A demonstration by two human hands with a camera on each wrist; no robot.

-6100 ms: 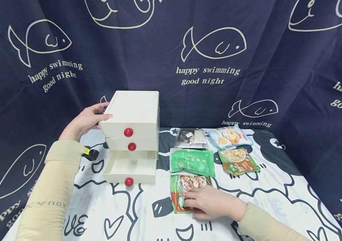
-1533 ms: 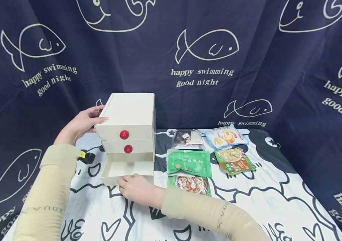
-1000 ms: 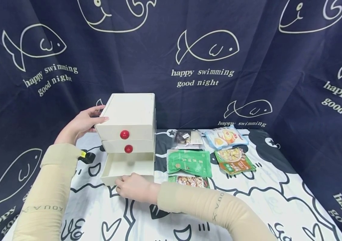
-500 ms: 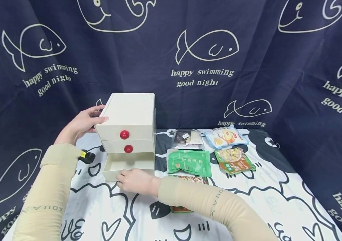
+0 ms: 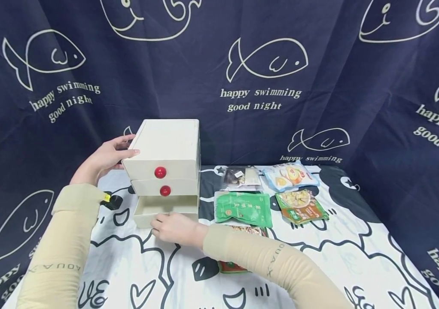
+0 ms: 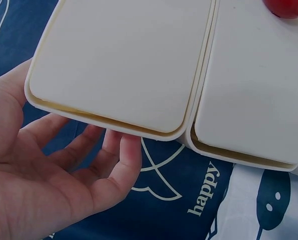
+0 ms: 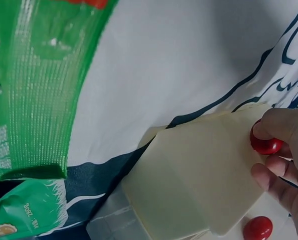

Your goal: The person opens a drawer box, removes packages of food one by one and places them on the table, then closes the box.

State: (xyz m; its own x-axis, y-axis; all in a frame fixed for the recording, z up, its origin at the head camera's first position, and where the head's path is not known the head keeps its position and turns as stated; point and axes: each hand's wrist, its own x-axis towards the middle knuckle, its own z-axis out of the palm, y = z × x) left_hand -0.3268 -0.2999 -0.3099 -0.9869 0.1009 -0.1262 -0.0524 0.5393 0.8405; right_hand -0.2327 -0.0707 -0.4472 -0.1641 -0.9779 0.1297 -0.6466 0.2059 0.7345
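Observation:
A white drawer cabinet (image 5: 169, 137) with red knobs stands at the back left; its bottom drawer (image 5: 144, 221) is partly pulled out. At its upper left edge my left hand (image 5: 105, 159) holds the cabinet, thumb over the top and fingers bent against the side. The left wrist view shows those fingertips (image 6: 131, 147) against the side wall. My right hand (image 5: 177, 229) is at the front of the bottom drawer. In the right wrist view its thumb and fingers pinch the drawer's red knob (image 7: 265, 142).
Several food packets lie to the right: a green pouch (image 5: 242, 209), a clear bag (image 5: 242, 178), a blue-white bag (image 5: 291, 176) and a brown-green packet (image 5: 302, 206). Another packet (image 5: 233, 267) lies partly under the right forearm. A black object (image 5: 112, 201) sits by the left sleeve.
My right hand left the nearest packet for the bottom drawer's knob. Over the last second the drawer has slid partway inward with that hand. The left hand has kept its place on the cabinet.

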